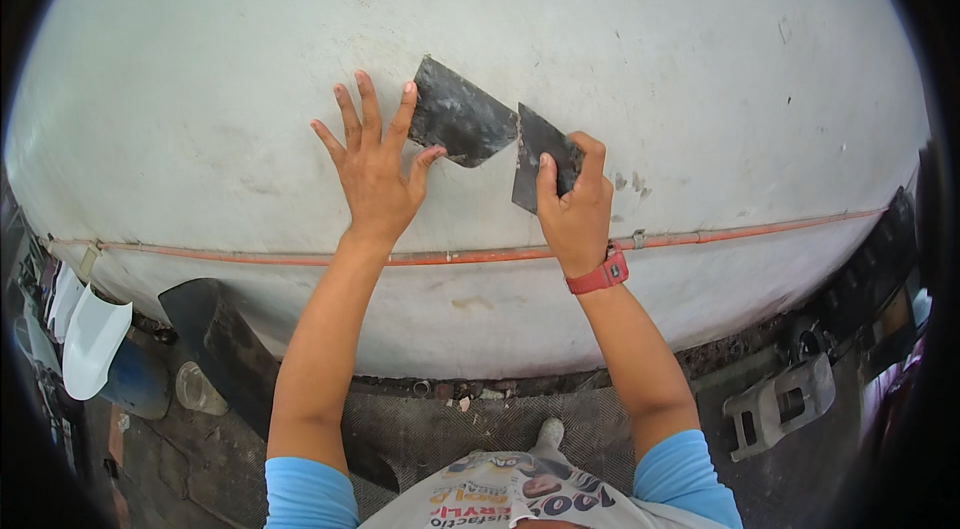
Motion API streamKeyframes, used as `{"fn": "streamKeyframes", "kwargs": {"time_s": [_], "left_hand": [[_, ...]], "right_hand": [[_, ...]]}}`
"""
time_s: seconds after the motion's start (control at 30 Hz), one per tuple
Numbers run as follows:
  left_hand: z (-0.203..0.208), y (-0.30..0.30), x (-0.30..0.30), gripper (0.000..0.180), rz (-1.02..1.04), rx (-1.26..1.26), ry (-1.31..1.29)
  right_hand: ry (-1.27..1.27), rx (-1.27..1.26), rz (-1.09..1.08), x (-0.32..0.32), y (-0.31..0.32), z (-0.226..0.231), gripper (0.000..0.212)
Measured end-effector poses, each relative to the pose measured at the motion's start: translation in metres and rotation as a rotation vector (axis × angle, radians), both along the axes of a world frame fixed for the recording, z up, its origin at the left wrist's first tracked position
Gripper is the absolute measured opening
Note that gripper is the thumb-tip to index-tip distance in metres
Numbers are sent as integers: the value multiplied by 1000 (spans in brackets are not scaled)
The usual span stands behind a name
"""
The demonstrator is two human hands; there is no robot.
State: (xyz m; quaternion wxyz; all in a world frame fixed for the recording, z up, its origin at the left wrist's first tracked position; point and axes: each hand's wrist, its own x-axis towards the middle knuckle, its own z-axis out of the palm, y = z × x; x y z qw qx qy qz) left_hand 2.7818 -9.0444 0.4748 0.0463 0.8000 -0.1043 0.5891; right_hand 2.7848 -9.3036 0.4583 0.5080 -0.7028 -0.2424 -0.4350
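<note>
Two flat black pieces with scuffed faces and rough edges are up against a pale wall. The larger, roughly four-sided black piece is between the thumb and index finger of my left hand, which touch its left and lower edges; the other fingers spread on the wall. My right hand grips the smaller black piece, thumb on its front face and fingers round its right side. The two pieces come close together at one corner; whether they touch there is hard to tell. Their material cannot be made out.
An orange pipe runs across the wall below my hands. At the left are a white curved panel, a blue drum, a clear tub and a large black curved part. A grey plastic stool is at the right.
</note>
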Motion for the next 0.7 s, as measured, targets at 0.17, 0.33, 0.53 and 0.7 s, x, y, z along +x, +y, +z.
{"fn": "streamKeyframes", "kwargs": {"time_s": [0.17, 0.33, 0.53, 0.7], "left_hand": [[-4, 2, 3, 87, -15, -6, 35], [-5, -1, 2, 94, -42, -12, 107], [13, 18, 0, 99, 16, 190, 128], [19, 23, -1, 100, 38, 256, 138]], "right_hand": [[-117, -72, 23, 1, 35, 31, 33], [-114, -77, 16, -1, 25, 52, 35], [-84, -127, 78, -1, 13, 37, 32], [-17, -76, 82, -3, 31, 54, 32]]}}
